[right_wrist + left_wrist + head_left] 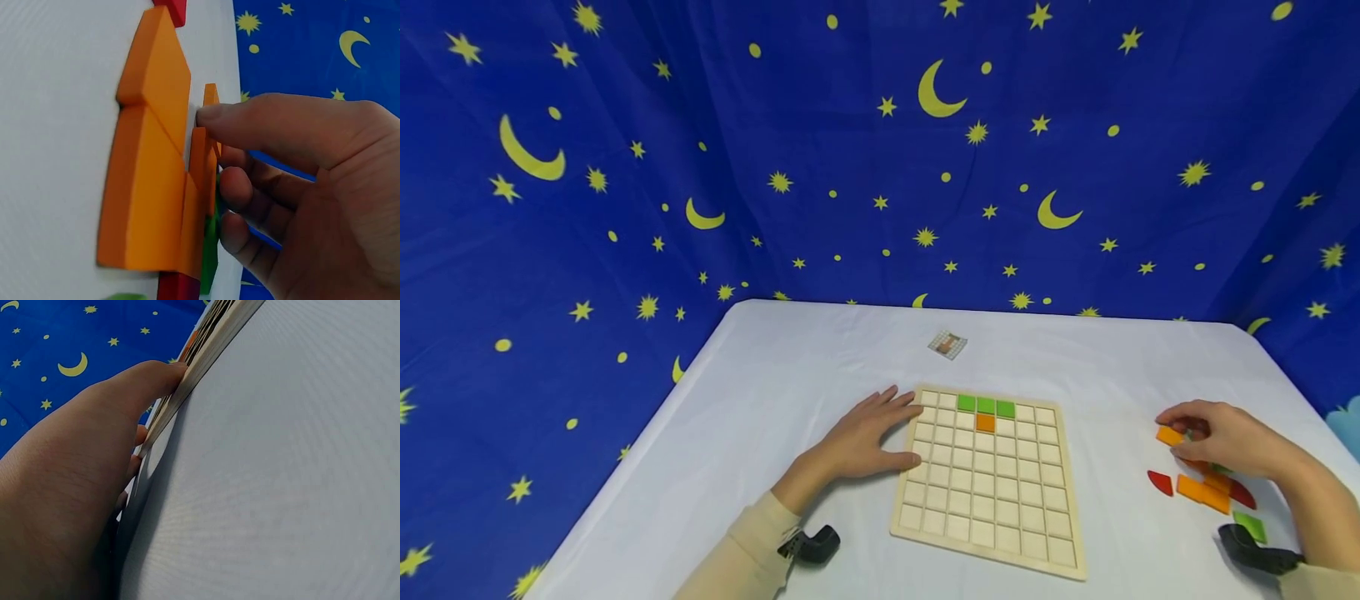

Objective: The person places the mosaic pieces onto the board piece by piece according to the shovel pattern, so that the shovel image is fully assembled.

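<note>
While I watch from far away, the left hand (868, 437) is spread wide, with its thumb and a fingertip on the left edge of the pale wooden board with little square spaces (988, 551). I think that stops it sliding. At its far edge sit three green square tiles (986, 405) in a row, and one orange square tile (986, 423) is just below the middle one.

Near the right side of the tabletop (820, 358), the right hand (1232, 437) pinches a flat orange piece (1169, 435) between bent thumb and finger, likely because it is thin. I can't tell if it is lifted. Beside it lie loose orange pieces (1213, 498), a red rounded piece (1161, 482) and a green piece (1250, 527), probably to be easy to reach.

A small printed card (948, 344) lies near the far edge, maybe for looking at. White cloth covers the tabletop, and a blue curtain with yellow moons and stars (850, 150) hangs around it.
</note>
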The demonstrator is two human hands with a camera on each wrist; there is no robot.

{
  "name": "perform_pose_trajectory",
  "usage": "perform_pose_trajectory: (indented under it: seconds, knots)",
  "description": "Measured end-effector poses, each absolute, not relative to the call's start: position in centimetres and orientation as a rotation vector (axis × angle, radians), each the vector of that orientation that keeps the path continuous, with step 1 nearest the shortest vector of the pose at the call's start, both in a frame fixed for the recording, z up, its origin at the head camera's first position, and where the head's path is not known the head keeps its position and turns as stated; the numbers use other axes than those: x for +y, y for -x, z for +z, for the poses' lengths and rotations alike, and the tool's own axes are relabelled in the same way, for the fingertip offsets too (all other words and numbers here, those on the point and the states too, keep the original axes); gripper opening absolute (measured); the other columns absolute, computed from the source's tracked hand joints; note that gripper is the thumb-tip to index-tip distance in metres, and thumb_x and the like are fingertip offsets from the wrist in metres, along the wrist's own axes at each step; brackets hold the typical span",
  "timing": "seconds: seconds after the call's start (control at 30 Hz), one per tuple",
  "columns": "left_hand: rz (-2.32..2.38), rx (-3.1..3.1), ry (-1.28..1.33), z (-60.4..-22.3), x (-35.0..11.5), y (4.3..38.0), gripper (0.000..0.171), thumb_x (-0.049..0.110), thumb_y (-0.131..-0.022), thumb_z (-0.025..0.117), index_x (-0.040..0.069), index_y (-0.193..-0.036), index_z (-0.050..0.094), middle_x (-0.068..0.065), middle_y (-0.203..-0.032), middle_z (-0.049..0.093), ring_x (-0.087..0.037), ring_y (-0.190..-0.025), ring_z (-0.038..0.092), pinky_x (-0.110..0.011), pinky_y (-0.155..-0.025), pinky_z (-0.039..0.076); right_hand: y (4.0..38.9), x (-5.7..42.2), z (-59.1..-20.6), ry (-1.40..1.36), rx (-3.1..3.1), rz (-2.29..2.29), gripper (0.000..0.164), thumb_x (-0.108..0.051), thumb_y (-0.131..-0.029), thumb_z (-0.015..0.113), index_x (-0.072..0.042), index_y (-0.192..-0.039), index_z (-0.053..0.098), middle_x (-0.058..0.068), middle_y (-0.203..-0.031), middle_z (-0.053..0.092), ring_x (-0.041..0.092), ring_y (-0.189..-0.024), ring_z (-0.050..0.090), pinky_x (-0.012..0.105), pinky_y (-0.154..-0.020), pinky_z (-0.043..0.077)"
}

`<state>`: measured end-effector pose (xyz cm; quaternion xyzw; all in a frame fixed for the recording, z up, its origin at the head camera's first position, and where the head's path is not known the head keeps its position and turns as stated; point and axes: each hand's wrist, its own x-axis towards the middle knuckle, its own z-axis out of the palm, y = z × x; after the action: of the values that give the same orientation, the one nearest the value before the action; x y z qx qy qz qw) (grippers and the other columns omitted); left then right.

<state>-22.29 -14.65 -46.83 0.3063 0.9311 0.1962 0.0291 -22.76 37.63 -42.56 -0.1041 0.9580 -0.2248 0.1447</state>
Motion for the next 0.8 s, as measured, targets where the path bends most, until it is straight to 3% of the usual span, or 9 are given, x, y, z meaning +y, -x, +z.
perform_pose_trajectory:
  seconds: [0.2, 0.47, 0.8]
  knots:
    - [0.606, 2.876, -0.953, -46.8, -14.5, 22.4, 0.080, 0.075, -0.082, 0.050, 0.031, -0.148, 0.038, 0.011, -0.156, 0.023, -0.015, -0.145, 0.009, -0.038, -0.116, 0.010, 22.7, 37.9, -42.8, 0.305, 2.793, -0.662, 0.040, -0.022, -0.077, 0.079, -0.005, -0.112, 0.068, 0.005, -0.094, 0.059, 0.021, -0.080, 0.048, 0.025, -0.061, 0.045]
    - [0.611, 2.882, -0.968, -47.0, -14.6, 22.1, 0.080, 0.074, -0.082, 0.050, 0.031, -0.148, 0.039, 0.009, -0.156, 0.025, -0.017, -0.145, 0.011, -0.040, -0.116, 0.012, 22.5, 36.4, -43.4, 0.276, 2.785, -0.732, 0.041, -0.018, -0.079, 0.075, -0.004, -0.116, 0.067, 0.005, -0.088, 0.056, 0.020, -0.071, 0.047, 0.024, -0.051, 0.044]
    - [0.627, 2.889, -0.968, -47.2, -14.6, 22.1, 0.080, 0.076, -0.082, 0.049, 0.032, -0.148, 0.039, 0.010, -0.156, 0.025, -0.018, -0.145, 0.011, -0.042, -0.116, 0.013, 22.6, 34.5, -42.9, 0.348, 2.805, -0.763, 0.040, -0.021, -0.078, 0.077, -0.009, -0.116, 0.069, 0.002, -0.089, 0.057, 0.020, -0.074, 0.047, 0.025, -0.052, 0.041]
